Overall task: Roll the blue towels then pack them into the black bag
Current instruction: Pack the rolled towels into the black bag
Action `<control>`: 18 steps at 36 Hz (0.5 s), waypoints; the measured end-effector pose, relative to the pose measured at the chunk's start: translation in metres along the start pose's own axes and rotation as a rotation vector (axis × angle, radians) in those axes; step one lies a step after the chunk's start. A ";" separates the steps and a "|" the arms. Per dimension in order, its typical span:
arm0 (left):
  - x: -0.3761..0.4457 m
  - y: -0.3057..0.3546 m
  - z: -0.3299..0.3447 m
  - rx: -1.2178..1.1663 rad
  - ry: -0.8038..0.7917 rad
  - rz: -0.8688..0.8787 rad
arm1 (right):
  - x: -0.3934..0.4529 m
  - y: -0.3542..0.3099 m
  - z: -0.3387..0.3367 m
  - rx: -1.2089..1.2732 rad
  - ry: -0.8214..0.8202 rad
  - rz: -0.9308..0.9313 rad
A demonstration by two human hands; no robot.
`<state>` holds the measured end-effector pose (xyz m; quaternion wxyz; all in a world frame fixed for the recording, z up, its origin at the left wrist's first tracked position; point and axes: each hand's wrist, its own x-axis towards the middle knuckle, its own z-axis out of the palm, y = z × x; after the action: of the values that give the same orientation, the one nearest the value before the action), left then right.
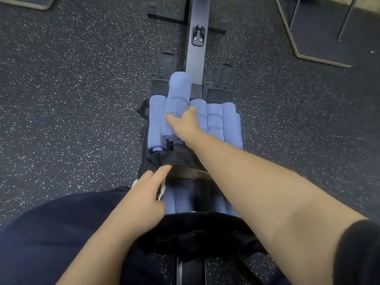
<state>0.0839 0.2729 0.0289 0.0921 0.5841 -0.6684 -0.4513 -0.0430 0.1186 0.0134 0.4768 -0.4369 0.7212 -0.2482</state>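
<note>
our right hand (183, 124) gripped a rolled blue towel (176, 99) from the row ahead; our left hand (144, 199) held the black bag (197, 229) mouth open below. we judged loose rolls could unwind or the mouth sag.

Black bag (164, 161) mouth open; rolled towels (178, 198) fill left, middle dark.

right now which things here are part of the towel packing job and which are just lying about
Part of the job:
- rolled blue towels, one raised under the right hand
- black bag, its rim held open by the left hand, with towels already inside

Just lying about:
- rowing machine rail and footrests
- mat
</note>
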 end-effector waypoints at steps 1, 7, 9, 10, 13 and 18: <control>0.000 0.000 0.000 0.000 -0.004 0.002 | -0.004 -0.001 -0.004 0.019 0.005 -0.011; 0.001 0.007 -0.002 -0.013 0.002 0.020 | -0.040 -0.001 -0.034 0.116 0.096 -0.129; -0.001 0.008 -0.001 -0.013 0.003 0.020 | -0.055 0.002 -0.043 0.150 0.125 -0.163; -0.001 0.008 -0.002 -0.012 0.003 0.017 | -0.063 0.005 -0.048 0.160 0.133 -0.177; -0.003 0.008 -0.002 -0.003 0.007 0.019 | -0.094 0.013 -0.062 0.156 0.140 -0.244; -0.005 0.011 -0.002 0.016 0.021 0.038 | -0.144 0.038 -0.074 0.237 0.160 -0.315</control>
<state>0.0793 0.2752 0.0398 0.1028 0.5767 -0.6820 -0.4379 -0.1015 0.2578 0.0832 0.4217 -0.4639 0.6453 -0.4365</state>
